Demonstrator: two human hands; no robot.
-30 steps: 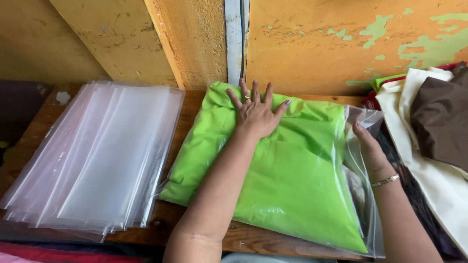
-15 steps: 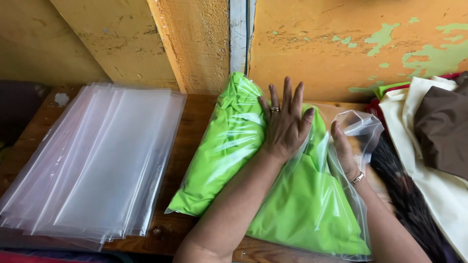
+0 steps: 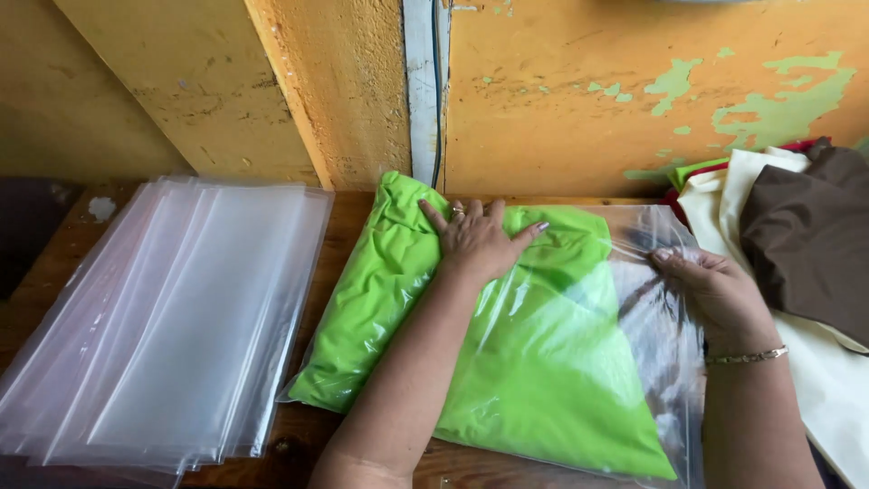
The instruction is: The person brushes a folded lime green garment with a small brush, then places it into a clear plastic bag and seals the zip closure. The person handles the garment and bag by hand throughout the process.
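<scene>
A folded lime-green cloth (image 3: 543,380) lies inside a clear plastic bag (image 3: 665,362) on a wooden table (image 3: 353,217). My left hand (image 3: 475,240) presses flat on the top of the bagged cloth, fingers spread, a ring on one finger. My right hand (image 3: 711,290), with a thin bracelet at the wrist, rests on the bag's loose open end at the right, fingers bent over the plastic. The green cloth's left edge bulges up against the bag.
A stack of clear plastic bags (image 3: 172,326) lies on the table's left half. At the right sit folded cloths: brown (image 3: 810,235) on top of cream (image 3: 828,380). A yellow wall (image 3: 588,100) with peeling paint and a grey conduit (image 3: 424,91) rises right behind the table.
The bagged green cloth was lifted and folded up at its left side, then laid flatter again. My left hand slid from the bag's far edge toward the middle; my right hand moved onto the open end.
</scene>
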